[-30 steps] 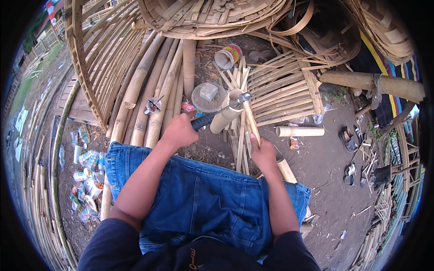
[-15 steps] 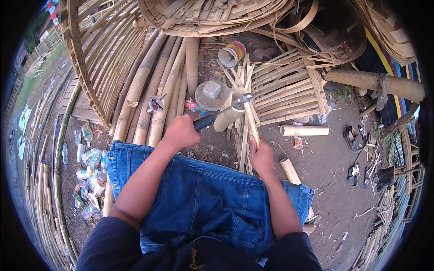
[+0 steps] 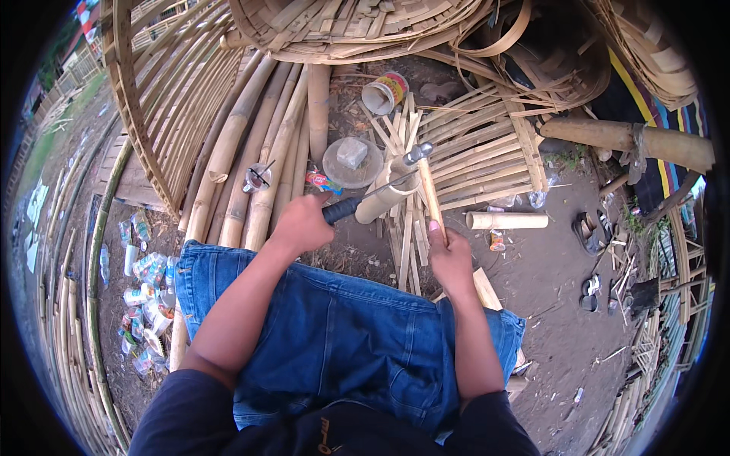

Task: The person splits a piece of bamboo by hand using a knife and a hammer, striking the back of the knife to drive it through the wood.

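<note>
You're wearing blue denim shorts (image 3: pixel 334 342) w/ stitched seams & a dark navy short-sleeved top (image 3: pixel 319 429), small orange print on front; forearms bare.

Bare dirt ground (image 3: pixel 547 266) carries bamboo poles (image 3: pixel 251 159), split slats (image 3: pixel 471 152), a tin can (image 3: pixel 384 91).

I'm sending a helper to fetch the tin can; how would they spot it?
Start at the flat mat of bamboo slats on the ground ahead of the knees. At its far left corner lies the tin can, tipped on its side, open mouth showing, with a red and yellow label.
</note>
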The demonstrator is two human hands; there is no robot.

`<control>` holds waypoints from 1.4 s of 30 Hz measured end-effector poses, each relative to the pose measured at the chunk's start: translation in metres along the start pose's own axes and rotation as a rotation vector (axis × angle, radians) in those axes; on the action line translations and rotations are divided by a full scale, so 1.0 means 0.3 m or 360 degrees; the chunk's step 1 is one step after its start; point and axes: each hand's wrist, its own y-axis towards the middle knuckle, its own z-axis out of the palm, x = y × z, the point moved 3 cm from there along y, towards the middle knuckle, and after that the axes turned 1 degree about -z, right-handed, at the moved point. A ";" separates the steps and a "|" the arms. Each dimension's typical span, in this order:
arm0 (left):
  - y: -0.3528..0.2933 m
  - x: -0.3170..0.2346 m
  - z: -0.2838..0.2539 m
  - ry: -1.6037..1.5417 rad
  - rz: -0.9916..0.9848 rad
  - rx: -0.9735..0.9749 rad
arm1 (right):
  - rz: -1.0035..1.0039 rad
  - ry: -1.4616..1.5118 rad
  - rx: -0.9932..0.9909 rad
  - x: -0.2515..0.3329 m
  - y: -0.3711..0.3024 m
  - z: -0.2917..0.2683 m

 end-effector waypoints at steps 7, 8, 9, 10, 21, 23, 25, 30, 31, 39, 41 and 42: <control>-0.001 0.027 0.018 -0.0007 -0.0047 0.0020 | -0.0720 0.1410 -0.0805 0.257 -0.057 -0.268; 0.000 0.027 0.016 0.0016 -0.0049 0.0040 | -0.0958 0.1545 -0.0925 0.257 -0.062 -0.258; 0.005 0.024 0.019 0.0007 -0.0029 0.0013 | -0.0834 0.1457 -0.0892 0.197 -0.068 -0.183; 0.007 0.016 0.022 -0.0007 -0.0005 -0.0012 | -0.0646 0.0935 -0.0685 0.095 -0.067 -0.101; -0.009 0.039 0.037 -0.0008 -0.0042 0.0057 | 0.0011 -0.0130 0.0070 0.026 -0.033 0.042; -0.005 0.026 0.031 -0.0004 -0.0029 0.0048 | 0.0017 -0.0108 0.0072 0.019 -0.029 0.036; -0.002 0.017 0.025 0.0011 -0.0022 0.0040 | 0.0054 -0.0107 0.0103 -0.002 -0.032 0.038; 0.002 0.020 0.022 0.0000 0.0004 -0.0010 | -0.0015 -0.0057 0.0020 -0.023 -0.037 -0.011; -0.001 0.023 0.019 -0.0010 -0.0016 -0.0004 | -0.0059 -0.0037 -0.0048 0.005 -0.036 -0.037; 0.000 0.024 0.016 -0.0042 -0.0064 -0.0024 | -0.0783 0.0859 -0.0859 0.147 -0.057 -0.148; 0.008 -0.004 0.021 -0.0014 -0.0067 0.0021 | -0.0448 -0.0087 -0.0467 -0.121 -0.049 0.037; 0.016 0.014 0.022 0.0032 -0.0092 0.0048 | -0.0198 -0.0496 -0.0111 -0.121 -0.037 0.106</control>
